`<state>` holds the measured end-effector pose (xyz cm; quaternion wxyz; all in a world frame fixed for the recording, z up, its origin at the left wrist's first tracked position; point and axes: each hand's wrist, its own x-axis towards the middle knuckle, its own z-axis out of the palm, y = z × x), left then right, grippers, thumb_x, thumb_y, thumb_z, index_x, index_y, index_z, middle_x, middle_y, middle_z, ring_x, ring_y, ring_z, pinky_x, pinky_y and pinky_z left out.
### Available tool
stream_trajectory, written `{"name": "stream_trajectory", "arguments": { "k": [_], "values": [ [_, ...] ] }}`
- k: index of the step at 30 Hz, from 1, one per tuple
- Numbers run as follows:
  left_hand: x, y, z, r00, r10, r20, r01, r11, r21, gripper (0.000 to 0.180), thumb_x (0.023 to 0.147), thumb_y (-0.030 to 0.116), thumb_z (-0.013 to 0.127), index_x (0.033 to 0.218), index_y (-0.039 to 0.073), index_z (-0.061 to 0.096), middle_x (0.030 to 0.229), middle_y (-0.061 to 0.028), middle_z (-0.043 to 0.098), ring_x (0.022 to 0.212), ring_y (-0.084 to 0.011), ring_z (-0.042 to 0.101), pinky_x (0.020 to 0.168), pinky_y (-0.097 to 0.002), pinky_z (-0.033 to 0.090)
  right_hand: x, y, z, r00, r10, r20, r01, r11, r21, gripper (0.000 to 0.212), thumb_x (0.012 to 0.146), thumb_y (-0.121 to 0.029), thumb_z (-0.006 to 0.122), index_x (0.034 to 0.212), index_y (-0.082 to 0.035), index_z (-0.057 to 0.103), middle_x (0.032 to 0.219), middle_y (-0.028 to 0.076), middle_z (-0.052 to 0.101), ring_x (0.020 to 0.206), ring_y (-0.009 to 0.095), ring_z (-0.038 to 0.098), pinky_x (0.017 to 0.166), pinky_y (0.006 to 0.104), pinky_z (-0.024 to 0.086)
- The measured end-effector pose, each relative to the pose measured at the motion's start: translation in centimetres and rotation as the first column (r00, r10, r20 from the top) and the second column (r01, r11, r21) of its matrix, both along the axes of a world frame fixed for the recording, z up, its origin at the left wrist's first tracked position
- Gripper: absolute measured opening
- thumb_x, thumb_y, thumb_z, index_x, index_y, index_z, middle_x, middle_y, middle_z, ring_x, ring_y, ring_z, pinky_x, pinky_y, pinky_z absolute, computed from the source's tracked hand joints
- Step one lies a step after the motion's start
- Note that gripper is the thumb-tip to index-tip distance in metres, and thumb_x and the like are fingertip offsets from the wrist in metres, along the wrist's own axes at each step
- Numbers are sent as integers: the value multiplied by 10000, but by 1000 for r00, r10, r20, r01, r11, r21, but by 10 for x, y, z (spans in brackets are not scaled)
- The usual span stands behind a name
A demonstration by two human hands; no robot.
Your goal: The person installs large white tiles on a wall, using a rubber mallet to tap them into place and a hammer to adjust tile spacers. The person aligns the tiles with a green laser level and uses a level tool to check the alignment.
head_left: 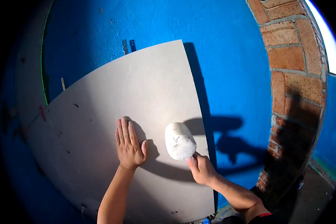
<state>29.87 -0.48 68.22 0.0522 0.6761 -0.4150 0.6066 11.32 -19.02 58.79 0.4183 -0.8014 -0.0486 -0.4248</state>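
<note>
left hand (130, 146) spread flat on a grey panel (149, 86), right hand (204, 170) gripping a white mallet (180, 141), head's up off the panel's right side, blue wall (229, 71) behind, bricks (287, 56) off right

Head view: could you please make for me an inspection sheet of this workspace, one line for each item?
Surface: grey panel in front of a blue wall; a few dark marks toward its left.
Job's things: white mallet, its head off the panel, judging by its shadow.
Clutter: small red piece at left.
Hands: left hand open, flat against the panel; right hand grips the mallet's handle.
Cables: nothing seen for certain; thin green line at left is unclear.
Surroundings: brick column at right.
</note>
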Motion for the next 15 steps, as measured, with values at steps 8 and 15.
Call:
{"name": "stream_trajectory", "arguments": {
  "k": [8, 15],
  "values": [
    [-11, -8, 8, 999, -41, 0, 41, 999, -7, 710, 950, 355, 401, 1449, -126, 248, 1513, -358, 236, 1420, -512, 220, 1154, -570, 178, 16, -26, 41, 1000, -5, 6, 6, 994, -111, 480, 1030, -427, 408, 902, 6, 573, 672, 218, 591, 627, 381, 602, 591, 437, 461],
    [-4, -20, -18, 969, -3, -247, -101, 907, -409, 811, 973, 468, 351, 1475, -132, 138, 1545, -352, 127, 1448, -512, 87, 1170, -579, 91, -22, -5, 81, 995, -89, -39, 88, 996, -33, 447, 1031, -390, 439, 836, -2, 548, 622, 151, 556, 566, 294, 557, 563, 411, 437]
  ]
}}
